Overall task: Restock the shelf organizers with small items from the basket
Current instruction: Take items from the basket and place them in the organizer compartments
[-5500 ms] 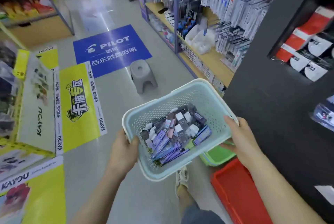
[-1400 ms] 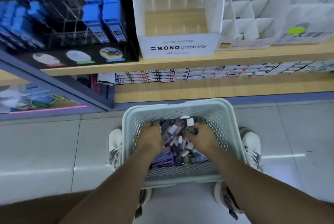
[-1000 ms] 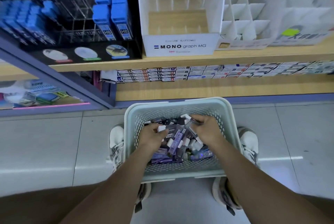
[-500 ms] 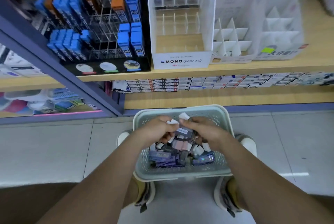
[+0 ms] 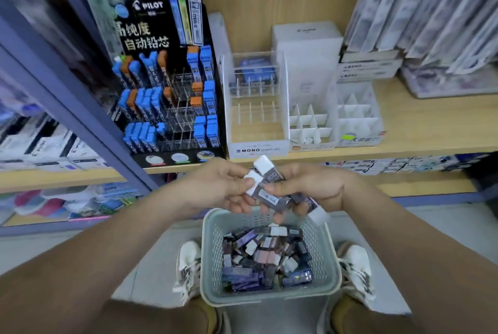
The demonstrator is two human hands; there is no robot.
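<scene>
- The basket [image 5: 213, 266] of sleeved erasers [image 5: 264, 255] is seen nearest, on the floor between the shoes.
- Above it, a few erasers are gripped: the left hand [image 5: 215, 188] is closed on one eraser's white end, the right hand [image 5: 312, 188] around several.
- The erasers are best squared into one aligned stack before being slotted upright into the far white divided organizers [image 5: 310, 129] on the shelf [image 5: 431, 129].

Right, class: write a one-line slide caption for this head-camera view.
Both hands, left hand and right hand, hold sleeved erasers above the basket, facing the empty MONO organizer.
</scene>
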